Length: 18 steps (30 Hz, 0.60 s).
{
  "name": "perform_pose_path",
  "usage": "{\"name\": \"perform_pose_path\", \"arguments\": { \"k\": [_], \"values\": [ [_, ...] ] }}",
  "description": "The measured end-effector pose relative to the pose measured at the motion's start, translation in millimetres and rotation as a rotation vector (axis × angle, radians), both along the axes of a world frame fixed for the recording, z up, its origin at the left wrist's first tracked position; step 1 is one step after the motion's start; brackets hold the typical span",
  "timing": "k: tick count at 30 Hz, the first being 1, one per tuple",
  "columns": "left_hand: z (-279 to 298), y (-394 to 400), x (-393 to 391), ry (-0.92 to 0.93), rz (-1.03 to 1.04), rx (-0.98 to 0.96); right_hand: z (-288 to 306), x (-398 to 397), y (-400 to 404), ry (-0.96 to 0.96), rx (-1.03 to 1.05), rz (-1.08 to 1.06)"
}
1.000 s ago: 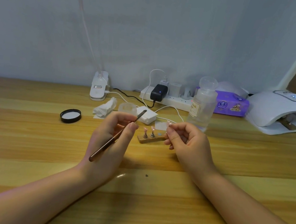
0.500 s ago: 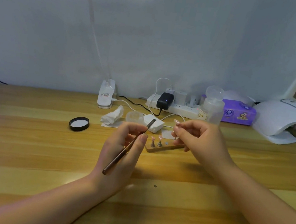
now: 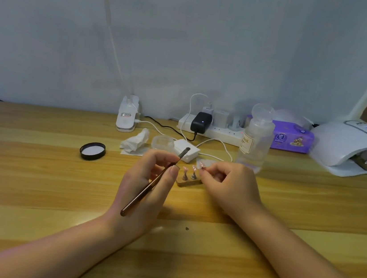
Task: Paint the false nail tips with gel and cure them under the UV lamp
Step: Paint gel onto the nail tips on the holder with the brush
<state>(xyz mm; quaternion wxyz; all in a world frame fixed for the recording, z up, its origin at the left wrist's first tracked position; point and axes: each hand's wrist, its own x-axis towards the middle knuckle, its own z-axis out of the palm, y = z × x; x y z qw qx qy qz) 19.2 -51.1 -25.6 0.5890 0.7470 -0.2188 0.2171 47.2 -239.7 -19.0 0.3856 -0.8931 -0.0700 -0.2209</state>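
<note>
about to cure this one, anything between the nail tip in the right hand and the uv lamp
Only the clear bottle stands near the line from the nail tip in the right hand to the UV lamp; beyond it, bare table.

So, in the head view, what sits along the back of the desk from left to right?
Black jar lid → white lamp base → crumpled tissue → black power adapter → clear pump bottle → purple tissue pack → white UV lamp.

A crumpled tissue (image 3: 136, 141) lies between black lid (image 3: 92, 151) and power strip (image 3: 214, 131).
</note>
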Motion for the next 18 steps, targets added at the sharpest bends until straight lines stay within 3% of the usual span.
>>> {"name": "perform_pose_path", "arguments": {
  "k": [18],
  "values": [
    [2.4,-1.1,-0.9,-0.001,-0.02,0.018,2.2,1.4,-2.2,0.085,-0.393,-0.103]
  ]
}}
